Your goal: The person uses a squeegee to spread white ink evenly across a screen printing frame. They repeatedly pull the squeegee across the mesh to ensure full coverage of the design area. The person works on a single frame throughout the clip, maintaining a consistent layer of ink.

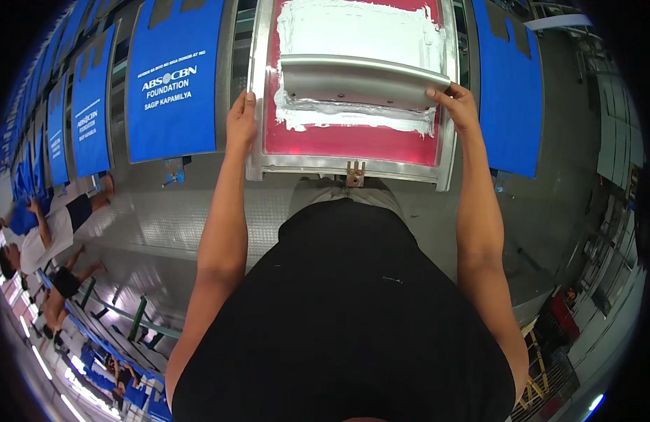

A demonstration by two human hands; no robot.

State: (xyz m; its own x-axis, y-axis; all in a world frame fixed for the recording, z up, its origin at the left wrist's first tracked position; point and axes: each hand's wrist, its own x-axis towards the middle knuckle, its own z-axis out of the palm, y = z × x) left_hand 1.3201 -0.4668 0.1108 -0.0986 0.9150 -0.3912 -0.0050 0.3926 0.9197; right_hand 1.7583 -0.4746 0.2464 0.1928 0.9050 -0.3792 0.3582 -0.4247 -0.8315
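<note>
Inside the metal frame: silver bar in R hand, white paste both sides

Across the frame (297,167), over its pink mesh (339,145), lies the silver bar (367,79), approx. mid-way up as I see it, its R end reaching the frame's R rail. R hand (460,107) is clamped on that end, thumb on the near face, fingers behind. L hand (242,123) is closed on the frame's L rail; can't tell how far the fingers curl under.

White paste (356,28) lies thick in the frame's far part, plus a ragged strip nearer the wearer. Blue sheets hang L (171,119) & R (508,91) of the frame.

Handling, my guess: bar stiff, med. weight, prob. slippery if paste gets on it; long, so a one-end hold may let it twist. Best grip: both ends, or mid-length on the clean upper edge. Mesh prob. taut & easily torn, so hold the frame by its rails.
</note>
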